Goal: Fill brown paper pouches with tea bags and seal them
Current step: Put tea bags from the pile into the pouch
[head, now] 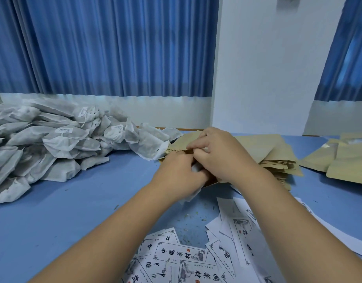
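Your left hand curled its grip round a tea bag; your right hand pinched the brown pouch, mid-worktop.

2 bare forearms reach forward from the lower edge, the left from the lower left and the right from the lower right, and converge so that the hands touch at mid-frame. The left hand lies palm down with its fingers curled round a white tea bag. The right hand sits just beyond and above it, wrist slightly raised, its bent fingertips pinching the edge of a brown paper pouch.
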Available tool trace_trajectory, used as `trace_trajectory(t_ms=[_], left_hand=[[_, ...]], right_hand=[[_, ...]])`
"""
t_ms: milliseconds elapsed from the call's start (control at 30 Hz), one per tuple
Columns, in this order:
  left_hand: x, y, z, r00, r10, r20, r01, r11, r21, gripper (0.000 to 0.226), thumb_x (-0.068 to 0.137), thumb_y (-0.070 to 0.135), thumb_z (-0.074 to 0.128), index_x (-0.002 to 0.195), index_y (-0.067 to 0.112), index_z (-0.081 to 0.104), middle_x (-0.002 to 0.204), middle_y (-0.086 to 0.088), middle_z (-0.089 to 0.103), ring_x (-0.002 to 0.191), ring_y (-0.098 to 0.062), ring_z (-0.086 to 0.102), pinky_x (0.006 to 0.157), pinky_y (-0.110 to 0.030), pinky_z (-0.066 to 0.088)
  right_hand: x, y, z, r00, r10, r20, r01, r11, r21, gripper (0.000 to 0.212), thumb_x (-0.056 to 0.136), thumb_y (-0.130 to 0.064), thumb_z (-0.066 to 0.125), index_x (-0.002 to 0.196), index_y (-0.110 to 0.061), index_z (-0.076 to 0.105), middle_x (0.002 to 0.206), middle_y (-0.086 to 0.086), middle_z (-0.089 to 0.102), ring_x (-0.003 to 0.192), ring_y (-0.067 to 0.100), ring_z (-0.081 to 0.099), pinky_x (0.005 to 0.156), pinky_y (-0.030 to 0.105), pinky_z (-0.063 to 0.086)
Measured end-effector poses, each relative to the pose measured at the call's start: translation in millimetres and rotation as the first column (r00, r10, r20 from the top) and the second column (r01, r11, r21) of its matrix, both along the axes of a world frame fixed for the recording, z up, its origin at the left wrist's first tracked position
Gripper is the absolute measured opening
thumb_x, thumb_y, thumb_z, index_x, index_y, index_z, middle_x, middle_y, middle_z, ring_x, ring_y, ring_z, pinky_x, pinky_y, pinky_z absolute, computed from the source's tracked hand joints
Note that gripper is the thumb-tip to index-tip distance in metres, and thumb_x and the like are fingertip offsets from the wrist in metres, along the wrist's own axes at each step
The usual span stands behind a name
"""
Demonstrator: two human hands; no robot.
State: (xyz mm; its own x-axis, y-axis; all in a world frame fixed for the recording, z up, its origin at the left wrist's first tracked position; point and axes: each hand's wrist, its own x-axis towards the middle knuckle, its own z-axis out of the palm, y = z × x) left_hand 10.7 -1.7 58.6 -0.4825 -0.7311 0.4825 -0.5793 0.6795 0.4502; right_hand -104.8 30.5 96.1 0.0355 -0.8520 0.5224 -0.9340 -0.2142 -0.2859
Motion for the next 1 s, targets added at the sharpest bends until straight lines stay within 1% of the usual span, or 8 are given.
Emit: trace_trajectory(t_ms=[233,367,433,567,700,833,900,1000], left_hand=[[-4,-9,-22,0.998,-0.009,0.068,0.002,0.995,0.097,0.036,0.084,0.025,0.059,0.055,0.022,0.037,0.058,0.005,0.043,0.064,-0.018,0.040,0.051,-0.030,0.026],[-6,-9,-34,0.997,0.056,0.053,-0.061,0.993,0.102,0.017,0.085,0.030,0.060,0.084,0.015,0.054,0.086,-0.002,0.048,0.087,-0.023,0.045,0.068,-0.026,0.028],[-8,-5,-36,0.983,0.114,0.142,-0.122,0.992,0.044,0.016,0.085,0.028,0.056,0.091,0.013,0.055,0.095,-0.010,0.052,0.093,-0.028,0.049,0.067,-0.028,0.029],[-14,-1,-41,0.865,0.282,0.415,-0.265,0.959,-0.098,0.029,0.091,0.040,0.046,0.115,0.026,0.055,0.114,0.000,0.057,0.104,-0.026,0.052,0.074,-0.031,0.029],[-12,-1,-40,0.786,0.142,0.602,-0.209,0.977,0.043,0.049,0.091,0.051,0.037,0.133,0.027,0.038,0.126,-0.002,0.042,0.115,-0.029,0.041,0.078,-0.037,0.029],[-4,-7,-31,0.833,-0.060,0.549,-0.081,0.970,0.228,0.047,0.089,0.049,0.043,0.130,0.025,0.041,0.095,0.005,0.036,0.098,-0.022,0.034,0.079,-0.031,0.028],[-3,-16,-31,0.873,-0.082,0.481,-0.041,0.970,0.239,0.036,0.088,0.038,0.047,0.115,0.015,0.050,0.105,-0.002,0.049,0.107,-0.026,0.040,0.082,-0.031,0.033],[0,-21,-25,0.992,-0.027,0.124,-0.006,0.966,0.258,0.031,0.076,0.033,0.057,0.091,0.009,0.044,0.101,-0.013,0.061,0.099,-0.028,0.058,0.073,-0.031,0.043]], right_hand=[[9,0,-5,0.969,-0.177,-0.172,0.206,0.964,0.166,0.023,0.079,-0.017,0.055,0.099,-0.018,0.066,0.106,0.001,0.057,0.093,0.024,0.056,0.073,0.034,0.048],[15,4,-9,0.918,-0.244,-0.312,0.353,0.860,0.369,0.025,0.084,-0.022,0.051,0.109,-0.021,0.055,0.104,0.005,0.040,0.093,0.027,0.045,0.072,0.034,0.034],[17,4,-13,0.906,-0.267,-0.329,0.395,0.814,0.426,0.037,0.087,-0.025,0.051,0.123,-0.019,0.048,0.111,0.007,0.038,0.107,0.030,0.048,0.075,0.037,0.034],[18,2,-20,0.905,-0.297,-0.304,0.415,0.771,0.483,0.044,0.088,-0.021,0.047,0.131,-0.017,0.039,0.123,0.010,0.036,0.114,0.035,0.048,0.081,0.040,0.039],[20,0,-26,0.899,-0.291,-0.327,0.424,0.766,0.483,0.042,0.090,-0.022,0.045,0.131,-0.016,0.039,0.125,0.011,0.038,0.113,0.036,0.047,0.081,0.040,0.042],[23,1,-27,0.912,-0.287,-0.293,0.385,0.847,0.367,0.031,0.091,-0.021,0.044,0.120,-0.014,0.050,0.118,0.011,0.049,0.106,0.033,0.052,0.072,0.034,0.032],[24,2,-25,0.918,-0.274,-0.288,0.357,0.887,0.295,0.026,0.091,-0.017,0.044,0.115,-0.015,0.054,0.114,0.009,0.054,0.100,0.030,0.054,0.070,0.031,0.028],[23,2,-19,0.927,-0.281,-0.250,0.329,0.927,0.182,0.023,0.089,-0.014,0.046,0.109,-0.017,0.058,0.109,0.006,0.059,0.092,0.028,0.055,0.062,0.030,0.027]])
